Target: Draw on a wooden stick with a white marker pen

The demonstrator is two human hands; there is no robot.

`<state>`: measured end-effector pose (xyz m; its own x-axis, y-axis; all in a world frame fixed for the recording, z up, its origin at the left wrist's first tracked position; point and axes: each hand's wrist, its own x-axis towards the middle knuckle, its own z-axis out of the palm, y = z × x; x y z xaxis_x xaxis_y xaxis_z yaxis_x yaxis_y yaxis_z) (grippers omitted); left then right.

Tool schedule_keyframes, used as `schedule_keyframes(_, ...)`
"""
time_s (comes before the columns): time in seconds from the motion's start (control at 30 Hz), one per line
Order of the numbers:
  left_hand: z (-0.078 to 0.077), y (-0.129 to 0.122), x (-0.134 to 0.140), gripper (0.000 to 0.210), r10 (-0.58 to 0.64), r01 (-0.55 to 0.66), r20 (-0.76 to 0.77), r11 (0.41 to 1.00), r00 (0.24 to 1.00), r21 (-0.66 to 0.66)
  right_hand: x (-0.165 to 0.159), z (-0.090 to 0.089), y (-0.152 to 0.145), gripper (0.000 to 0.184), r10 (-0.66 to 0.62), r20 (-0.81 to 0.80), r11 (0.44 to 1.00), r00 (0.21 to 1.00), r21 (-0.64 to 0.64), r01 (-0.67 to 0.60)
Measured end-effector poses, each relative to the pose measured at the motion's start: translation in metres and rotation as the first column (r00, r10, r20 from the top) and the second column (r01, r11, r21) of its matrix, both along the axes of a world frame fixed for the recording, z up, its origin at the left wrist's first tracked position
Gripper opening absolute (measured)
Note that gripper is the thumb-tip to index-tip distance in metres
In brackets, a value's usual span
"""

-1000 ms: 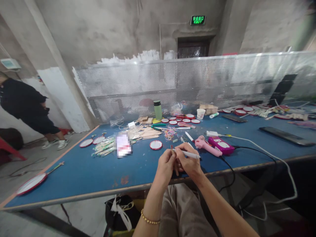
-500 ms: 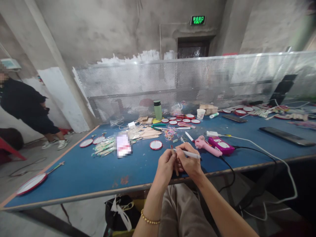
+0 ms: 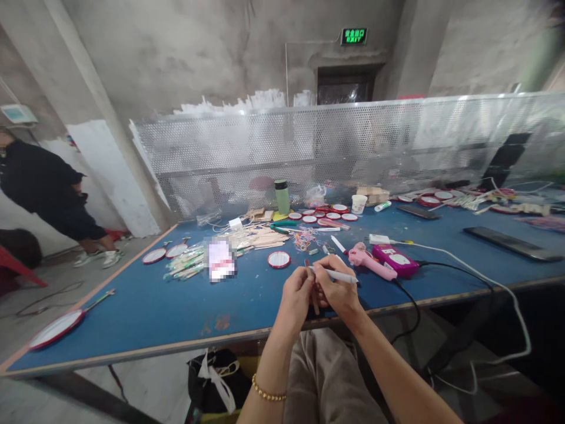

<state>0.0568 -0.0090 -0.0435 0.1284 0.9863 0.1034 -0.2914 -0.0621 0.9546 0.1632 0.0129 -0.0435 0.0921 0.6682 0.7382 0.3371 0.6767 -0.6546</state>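
My left hand (image 3: 298,292) is closed on a flat wooden stick (image 3: 315,304), which has a reddish upper end. My right hand (image 3: 338,290) pinches a white marker pen (image 3: 338,274), its tip against or very close to the stick; the exact contact is too small to tell. Both hands touch each other just above the front edge of the blue table (image 3: 176,312). Beyond them lies a round white disc with a red rim (image 3: 279,259). A pink glue gun (image 3: 371,261) rests right of my right hand, beside a purple box (image 3: 396,261).
Wooden sticks (image 3: 267,237), coloured bands (image 3: 304,239) and green-handled pliers (image 3: 283,224) lie behind. A green bottle (image 3: 282,198) and paper cup (image 3: 359,204) stand near the perforated screen (image 3: 247,147). Cables (image 3: 485,265) run right. A person (image 3: 48,182) stands at left.
The pen's rear end has shifted slightly left with a small movement of my right hand. My left hand keeps its hold on the stick.
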Motion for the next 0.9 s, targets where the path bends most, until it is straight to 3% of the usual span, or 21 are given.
schedule_keyframes(0.9, 0.0004, 0.0006, -0.001, 0.039, -0.018, 0.018, 0.011, 1.0, 1.0, -0.01, 0.0001, -0.0012, -0.0006, 0.018, -0.012, -0.013, 1.0, 1.0, -0.023, 0.011)
